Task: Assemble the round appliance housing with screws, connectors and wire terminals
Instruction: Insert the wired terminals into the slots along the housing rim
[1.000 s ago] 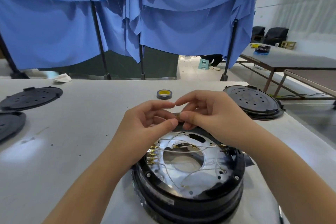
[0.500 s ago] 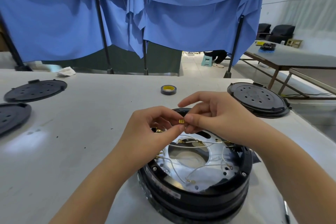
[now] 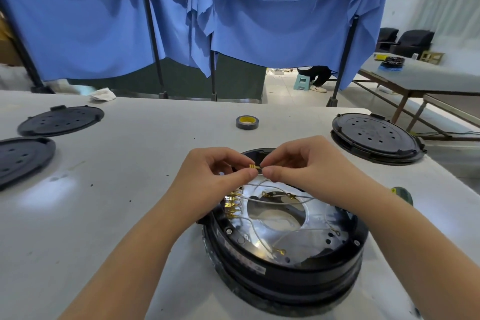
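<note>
**Two hands on one brass terminal**

White worktable [image 3: 130, 189] carries one open round housing [image 3: 285, 275] at near centre, three black lids, one tape roll [image 3: 247, 122]. Above it, left hand [image 3: 207, 176] and right hand [image 3: 298, 166] both pinch one brass terminal [image 3: 254, 166].

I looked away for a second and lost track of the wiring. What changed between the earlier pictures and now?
The brass terminal, hidden between the fingertips a second ago, now shows between both hands above the housing. The left hand and right hand pinched it and its white wire throughout. The housing, tape roll and black covers stayed put.
</note>
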The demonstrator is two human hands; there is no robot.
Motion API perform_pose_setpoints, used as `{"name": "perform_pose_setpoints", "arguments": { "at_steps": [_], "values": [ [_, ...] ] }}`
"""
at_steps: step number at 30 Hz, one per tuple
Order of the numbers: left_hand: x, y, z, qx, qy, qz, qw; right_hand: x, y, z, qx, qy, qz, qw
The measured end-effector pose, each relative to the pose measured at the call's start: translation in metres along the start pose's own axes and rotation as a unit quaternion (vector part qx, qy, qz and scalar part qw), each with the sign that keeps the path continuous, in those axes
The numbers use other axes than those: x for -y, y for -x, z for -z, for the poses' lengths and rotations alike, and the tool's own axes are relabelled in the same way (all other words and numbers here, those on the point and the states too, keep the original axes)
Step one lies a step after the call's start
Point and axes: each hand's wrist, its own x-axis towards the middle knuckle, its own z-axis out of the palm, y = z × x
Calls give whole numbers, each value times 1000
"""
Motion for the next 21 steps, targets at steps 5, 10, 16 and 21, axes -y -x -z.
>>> {"name": "perform_pose_setpoints", "arguments": {
  "at_steps": [5, 10, 16, 21],
  "values": [
    [4, -2, 3, 17, -30, -12, 999, -1, 1, -7, -2, 21, 11, 1000],
    [16, -11, 10, -33, -30, 30, 999, 0, 2, -12, -39, 34, -9, 999],
    [41, -17, 10, -89, -134, 94, 982, 5, 9, -32, 29, 89, -25, 995],
    [42, -16, 7, -37, -180, 101, 978, 3, 10, -45, 35, 124, -19, 991]
  ]
}}
